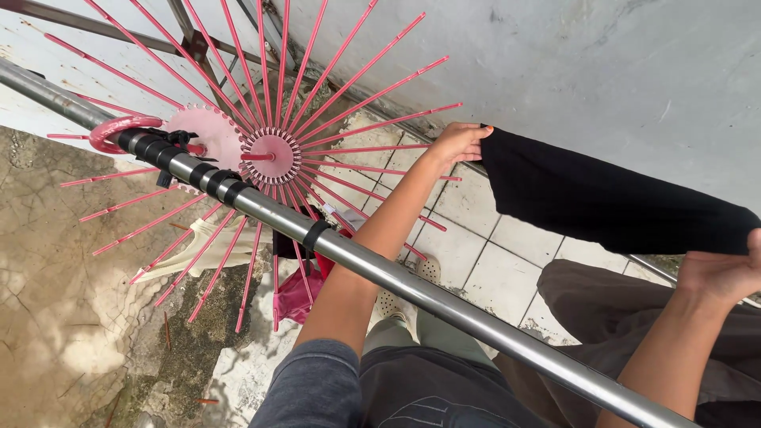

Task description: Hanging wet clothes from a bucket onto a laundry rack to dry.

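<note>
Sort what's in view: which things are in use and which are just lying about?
In use:
- black cloth, stretched between both hands
- left hand, gripping one end
- right hand, gripping the other end

Lying about:
- steel pole, in front of the arms
- pink round drying rack, hooked on the pole
- cream cloth, under the rack
- brown cloth

Black cloth (602, 202), pink spoked drying rack (269, 154), silver pole (412, 289), white tiles (468, 254), grey sleeve (313, 388)

One head-worn view — looking steeply down, close over a metal rail (412, 289) — facing tiled ground (483, 254).
</note>
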